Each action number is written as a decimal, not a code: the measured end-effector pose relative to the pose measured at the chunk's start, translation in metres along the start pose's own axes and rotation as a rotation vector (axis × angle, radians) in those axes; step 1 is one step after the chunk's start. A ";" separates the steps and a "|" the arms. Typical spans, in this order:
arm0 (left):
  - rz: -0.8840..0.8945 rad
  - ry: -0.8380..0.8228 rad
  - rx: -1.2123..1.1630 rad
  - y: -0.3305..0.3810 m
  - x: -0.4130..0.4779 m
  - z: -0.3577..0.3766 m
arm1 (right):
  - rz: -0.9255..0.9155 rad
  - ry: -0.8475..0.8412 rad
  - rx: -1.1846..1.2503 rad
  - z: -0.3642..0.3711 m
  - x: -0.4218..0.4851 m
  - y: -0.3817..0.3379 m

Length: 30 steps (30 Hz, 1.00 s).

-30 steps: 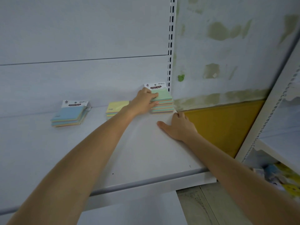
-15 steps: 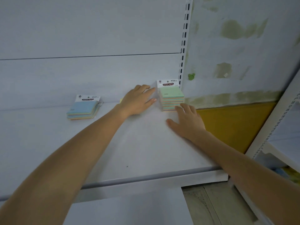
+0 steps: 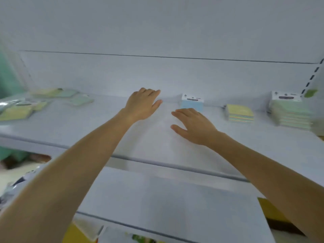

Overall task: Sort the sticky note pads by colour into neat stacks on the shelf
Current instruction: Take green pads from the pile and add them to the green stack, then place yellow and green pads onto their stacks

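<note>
three stacks (image 3: 240, 113) right on shelf (image 3: 157, 141), loose pads (image 3: 43, 100) left

I see a white back panel (image 3: 157, 32) filling the upper view, crossed by one thin dark seam (image 3: 175, 57) that runs nearly level from left to right. At the right edge I see a slotted upright (image 3: 313, 76) with a column of dark slots, and a green patch (image 3: 310, 93) just beside its lower end. At the far left I see a blurred teal surface (image 3: 8, 76). Below the front lip, a lower white panel (image 3: 175, 207) slopes toward me. A yellow box (image 3: 273, 213) sits at its right side, and a yellow item (image 3: 77, 234) shows at the bottom left, too blurred to identify.
</note>
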<state>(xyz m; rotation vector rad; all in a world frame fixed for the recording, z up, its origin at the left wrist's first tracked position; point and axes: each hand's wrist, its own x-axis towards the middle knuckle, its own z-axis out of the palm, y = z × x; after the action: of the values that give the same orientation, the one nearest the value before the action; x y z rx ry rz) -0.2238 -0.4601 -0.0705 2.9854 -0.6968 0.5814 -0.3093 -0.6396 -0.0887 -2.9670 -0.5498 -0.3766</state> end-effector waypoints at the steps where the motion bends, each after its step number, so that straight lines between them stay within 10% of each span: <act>1: -0.037 -0.008 0.008 -0.025 -0.014 -0.002 | -0.019 -0.007 0.013 0.007 0.013 -0.021; 19: -0.534 -0.046 0.007 -0.358 -0.130 -0.007 | -0.123 -0.139 0.158 0.094 0.255 -0.224; 30: -0.547 -0.099 -0.056 -0.477 -0.066 0.018 | 0.241 -0.316 0.171 0.125 0.377 -0.247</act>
<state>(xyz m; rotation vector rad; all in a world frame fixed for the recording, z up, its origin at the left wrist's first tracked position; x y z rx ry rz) -0.0664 -0.0046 -0.0808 2.9642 0.1140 0.3703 -0.0309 -0.2642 -0.0985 -2.8916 -0.2292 0.1563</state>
